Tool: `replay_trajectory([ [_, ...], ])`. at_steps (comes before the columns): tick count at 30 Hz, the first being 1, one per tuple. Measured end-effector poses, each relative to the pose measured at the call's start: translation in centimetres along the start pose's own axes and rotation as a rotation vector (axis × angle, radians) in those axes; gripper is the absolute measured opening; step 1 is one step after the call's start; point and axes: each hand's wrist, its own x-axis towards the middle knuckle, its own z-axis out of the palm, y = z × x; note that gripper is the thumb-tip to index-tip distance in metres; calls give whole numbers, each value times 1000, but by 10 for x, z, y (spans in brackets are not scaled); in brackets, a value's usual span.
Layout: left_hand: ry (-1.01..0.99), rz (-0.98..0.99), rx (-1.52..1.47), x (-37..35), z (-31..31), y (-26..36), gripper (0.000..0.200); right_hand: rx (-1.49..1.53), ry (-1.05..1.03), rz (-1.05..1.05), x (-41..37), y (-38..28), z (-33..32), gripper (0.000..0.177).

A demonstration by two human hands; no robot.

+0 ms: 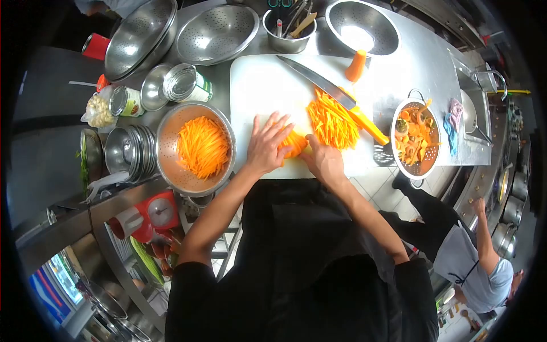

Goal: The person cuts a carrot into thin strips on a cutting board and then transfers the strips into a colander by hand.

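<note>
On the white cutting board [256,74], my left hand [268,145] lies with its fingers spread beside a small heap of orange carrot pieces [293,142]. My right hand [325,162] has its fingers bent together against the other side of that heap; its grip is partly hidden. A pile of carrot strips [333,121] lies just beyond my right hand. Across the top of this pile rests a large knife [319,82] with an orange handle [369,125]. A carrot chunk [356,66] stands upright near the board's far right edge. More strips [203,147] fill part of a colander [165,134] at the left.
Along the back are metal colanders [217,34] and a utensil pot [289,40]. Cans [126,101] and stacked bowls [130,151] stand left. A colander of peelings [417,137] sits at the right edge, near a sink [476,108]. Another person [467,251] is at the lower right.
</note>
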Motion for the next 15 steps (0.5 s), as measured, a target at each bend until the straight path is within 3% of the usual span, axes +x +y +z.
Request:
replay_trajectory([
  [2, 7, -57, 42, 2, -32, 25, 68, 18, -24, 32, -3, 2, -16, 46],
  [4, -106, -45, 46, -8, -31, 33, 72, 179, 278, -61, -4, 16, -39, 40],
  [6, -231, -45, 71, -13, -26, 34, 73, 68, 300, -24, 1, 31, -67, 38],
  [10, -192, 82, 45, -14, -9, 7, 71, -14, 333, -59, 13, 62, -86, 42],
  [15, -197, 45, 26, -13, -16, 6, 73, -109, 283, -31, 13, 73, -86, 49],
])
